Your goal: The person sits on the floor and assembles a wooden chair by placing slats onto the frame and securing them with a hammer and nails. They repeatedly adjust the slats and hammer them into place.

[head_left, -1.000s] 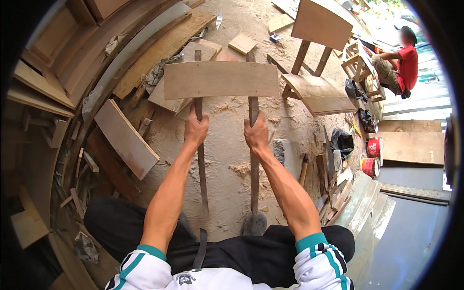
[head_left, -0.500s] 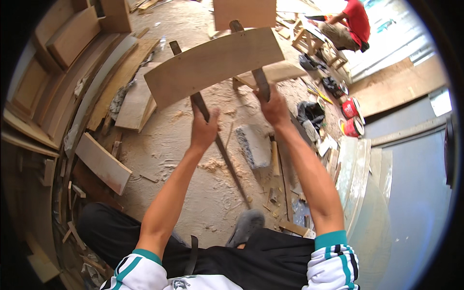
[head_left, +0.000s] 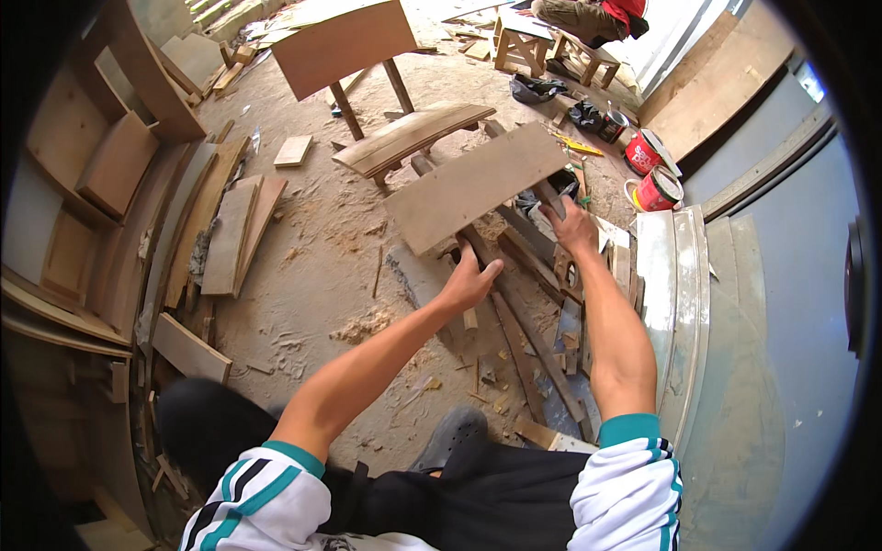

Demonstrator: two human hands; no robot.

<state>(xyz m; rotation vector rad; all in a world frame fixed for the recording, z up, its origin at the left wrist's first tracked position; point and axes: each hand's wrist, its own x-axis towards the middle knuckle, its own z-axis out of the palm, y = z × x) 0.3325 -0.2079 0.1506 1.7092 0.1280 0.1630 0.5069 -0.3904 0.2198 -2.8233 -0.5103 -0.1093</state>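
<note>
A wide, slightly curved wooden board (head_left: pixel 478 188) is held out in front of me, with two dark wooden posts crossing behind it. My left hand (head_left: pixel 469 283) is closed around the left post just under the board's lower edge. Near the board's right end, my right hand (head_left: pixel 575 231) grips the other post. The fingers are partly hidden behind the posts. Just beyond the board stands a wooden chair with a curved backrest (head_left: pixel 344 48) on two posts and a slatted-looking seat (head_left: pixel 413 138); the board overlaps part of it in view.
Loose planks (head_left: pixel 230 241) and wooden cabinets (head_left: pixel 119 170) line the left side. At right are red paint cans (head_left: pixel 658 190), black plastic bags (head_left: pixel 536 89) and a blue-grey panel (head_left: pixel 781 303). A co-worker in red (head_left: pixel 588 20) sits by small wooden stools (head_left: pixel 522 41). Sawdust and scraps cover the floor.
Both hands have carried the board with its posts right and lower, over the scraps on the right. The view has shifted, and the chair behind now shows more fully.
</note>
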